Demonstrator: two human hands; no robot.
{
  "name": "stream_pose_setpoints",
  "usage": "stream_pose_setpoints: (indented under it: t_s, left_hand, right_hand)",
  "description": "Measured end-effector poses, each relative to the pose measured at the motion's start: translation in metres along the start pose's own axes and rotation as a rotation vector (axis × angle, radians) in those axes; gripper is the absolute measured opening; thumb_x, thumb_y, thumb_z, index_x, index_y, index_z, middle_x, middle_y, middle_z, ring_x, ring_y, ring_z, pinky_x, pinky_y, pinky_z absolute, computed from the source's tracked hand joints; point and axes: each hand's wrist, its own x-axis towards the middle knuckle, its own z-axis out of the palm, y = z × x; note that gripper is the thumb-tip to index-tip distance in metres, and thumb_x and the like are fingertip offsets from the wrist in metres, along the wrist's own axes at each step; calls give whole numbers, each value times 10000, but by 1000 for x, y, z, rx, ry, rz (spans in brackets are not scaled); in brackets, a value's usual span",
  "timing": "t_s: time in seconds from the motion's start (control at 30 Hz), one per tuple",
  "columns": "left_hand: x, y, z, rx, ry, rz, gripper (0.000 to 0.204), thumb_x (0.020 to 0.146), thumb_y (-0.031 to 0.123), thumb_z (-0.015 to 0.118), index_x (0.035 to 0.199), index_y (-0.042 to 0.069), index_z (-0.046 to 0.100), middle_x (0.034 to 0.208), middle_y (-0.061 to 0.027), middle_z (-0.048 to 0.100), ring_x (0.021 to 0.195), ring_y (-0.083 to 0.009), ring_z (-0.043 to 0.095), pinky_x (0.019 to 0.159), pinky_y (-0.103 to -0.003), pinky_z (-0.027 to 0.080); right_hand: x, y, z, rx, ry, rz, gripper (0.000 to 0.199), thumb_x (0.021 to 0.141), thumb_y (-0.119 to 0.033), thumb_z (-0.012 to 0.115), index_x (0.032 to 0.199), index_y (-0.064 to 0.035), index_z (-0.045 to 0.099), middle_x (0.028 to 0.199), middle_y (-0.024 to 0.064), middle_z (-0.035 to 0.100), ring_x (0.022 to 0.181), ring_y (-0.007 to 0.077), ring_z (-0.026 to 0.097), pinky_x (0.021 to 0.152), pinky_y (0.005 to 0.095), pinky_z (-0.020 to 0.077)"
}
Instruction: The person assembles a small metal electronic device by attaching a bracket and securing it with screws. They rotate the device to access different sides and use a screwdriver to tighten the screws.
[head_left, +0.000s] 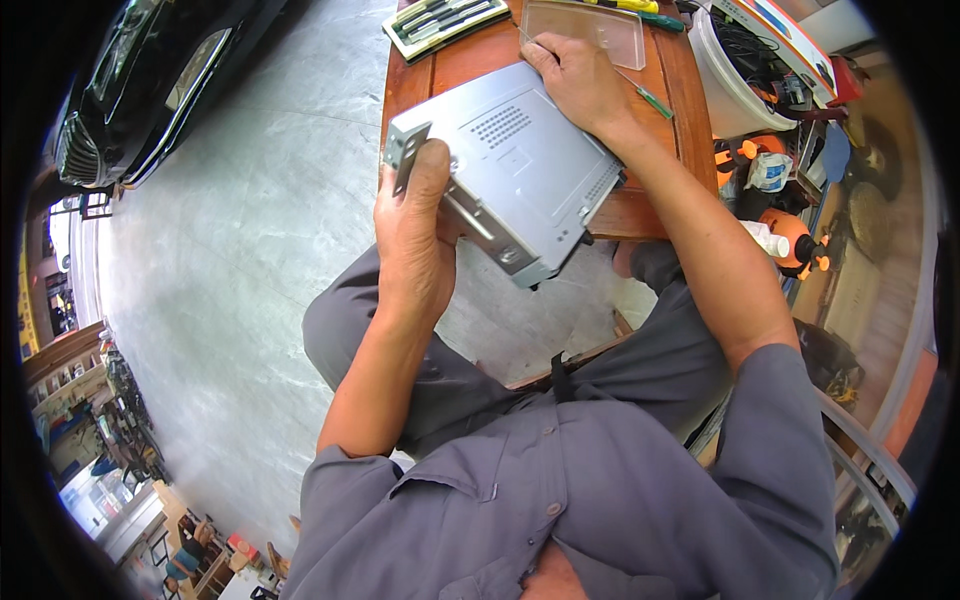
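Note:
A silver, box-shaped electronic unit [530,150], much like a car stereo, is held tilted over the near part of the wooden table. Its broad metal face has rows of small vent holes. My left hand [412,205] grips its left end, with the thumb over the bracketed edge and the other fingers hidden behind. At the far right side, my right hand [577,82] is closed on the unit's edge, its fingertips partly out of sight. Just beyond that hand lies a thin screwdriver [655,100] with a green handle.
On the wooden table [672,170] are a case of small screwdrivers [445,25], a clear plastic tray [600,30] and yellow- and green-handled tools. A white bucket [735,85] of cables stands right, near orange spray bottles [790,240]. A black car bumper [130,100] is far left.

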Motion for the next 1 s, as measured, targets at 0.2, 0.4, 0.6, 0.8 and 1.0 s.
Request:
stream_pose_setpoints:
  t_s: [0.2,0.4,0.6,0.8,1.0]
  left_hand:
    - [6,-16,-8,-238,26,-141,650,967,450,706,1420,41,483,1362,-110,611,1236,-259,597,940,-412,550]
    - [13,-13,-7,-310,89,-84,688,957,485,680,1440,35,485,1371,-124,606,1265,-274,579,1093,-455,474]
    - [15,-10,-2,-279,67,-6,654,983,531,616,1409,44,521,1317,-137,634,1177,-266,638,1000,-433,548]
    - [19,-11,-3,-222,36,-3,752,1009,644,505,1450,36,479,1316,-145,632,1194,-253,640,1012,-402,550]
    - [26,-10,-5,-169,-4,57,981,935,845,369,1470,28,466,1362,-145,583,1210,-286,606,1002,-445,542]
  right_hand:
    - [-4,-16,-8,-102,16,6,326,1031,-322,559,966,-41,710,868,243,685,804,447,652,715,477,512]
    - [4,-51,-45,147,149,-146,339,1014,-340,617,1091,-27,724,906,190,725,807,359,692,742,400,523]
    - [-12,-70,-73,316,160,-92,333,1037,-296,611,1037,23,708,845,100,708,744,186,653,707,321,512]
    - [-22,-68,-106,410,180,61,302,1075,-260,587,1043,2,734,796,-6,674,629,37,543,553,189,418]
    - [-29,-77,-107,609,-68,204,313,1056,-314,606,1010,-39,749,746,-26,670,536,17,461,486,206,346]
